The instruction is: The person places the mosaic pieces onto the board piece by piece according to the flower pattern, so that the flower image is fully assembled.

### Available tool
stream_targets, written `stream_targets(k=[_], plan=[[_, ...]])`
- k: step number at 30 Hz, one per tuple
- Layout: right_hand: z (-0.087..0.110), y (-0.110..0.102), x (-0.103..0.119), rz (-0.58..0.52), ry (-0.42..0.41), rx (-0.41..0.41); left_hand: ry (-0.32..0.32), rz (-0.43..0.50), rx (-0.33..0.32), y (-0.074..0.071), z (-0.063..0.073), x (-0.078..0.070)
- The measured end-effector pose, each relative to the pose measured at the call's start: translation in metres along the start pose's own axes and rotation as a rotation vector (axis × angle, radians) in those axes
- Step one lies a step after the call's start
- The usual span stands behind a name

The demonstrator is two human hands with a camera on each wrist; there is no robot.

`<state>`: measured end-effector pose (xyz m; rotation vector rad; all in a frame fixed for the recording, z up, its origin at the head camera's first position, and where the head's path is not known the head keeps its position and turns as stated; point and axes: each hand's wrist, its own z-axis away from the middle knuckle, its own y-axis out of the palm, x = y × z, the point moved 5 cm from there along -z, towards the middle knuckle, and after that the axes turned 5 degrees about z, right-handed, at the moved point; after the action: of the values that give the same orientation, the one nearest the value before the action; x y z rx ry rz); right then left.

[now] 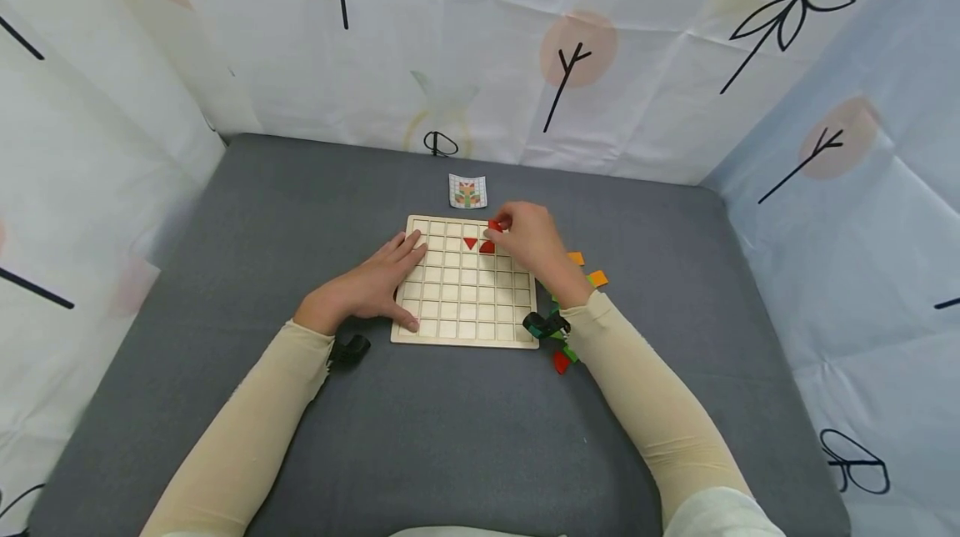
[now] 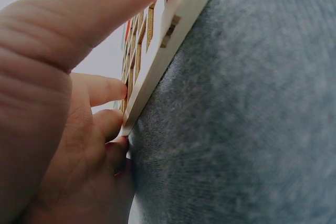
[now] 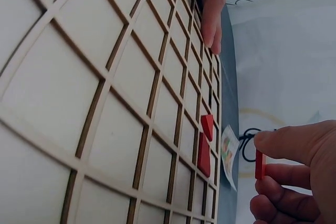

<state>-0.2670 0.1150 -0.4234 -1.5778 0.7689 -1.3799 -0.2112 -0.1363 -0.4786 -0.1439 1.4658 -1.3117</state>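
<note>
A pale wooden grid board [image 1: 459, 312] lies on the grey table. Two red pieces sit in its cells near the far edge: a red triangle [image 1: 470, 243] and a red piece with a curved edge [image 1: 487, 248]. My right hand [image 1: 531, 238] pinches another small red piece [image 3: 260, 164] between thumb and fingers, above the board's far right part. Its full outline is hidden by the fingers. My left hand [image 1: 375, 280] rests on the board's left edge, fingers spread and thumb near the front left corner.
Behind the board lies a small pattern card [image 1: 467, 193]. Orange pieces [image 1: 597, 278], green pieces and a red piece [image 1: 561, 363] lie right of the board, partly under my right forearm. Printed cloth [image 1: 480, 45] hangs around the table.
</note>
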Motion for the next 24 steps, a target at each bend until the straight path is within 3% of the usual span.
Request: stream_targets(k=[12,24], plan=[[-0.003,0.015,0.014,0.036,-0.059,0.019,0.011,0.028,0.001,-0.001,0.002,-0.001],[-0.008,0.025,0.025,0.084,-0.05,0.035,0.007,0.039,0.008,-0.002,0.003,-0.002]])
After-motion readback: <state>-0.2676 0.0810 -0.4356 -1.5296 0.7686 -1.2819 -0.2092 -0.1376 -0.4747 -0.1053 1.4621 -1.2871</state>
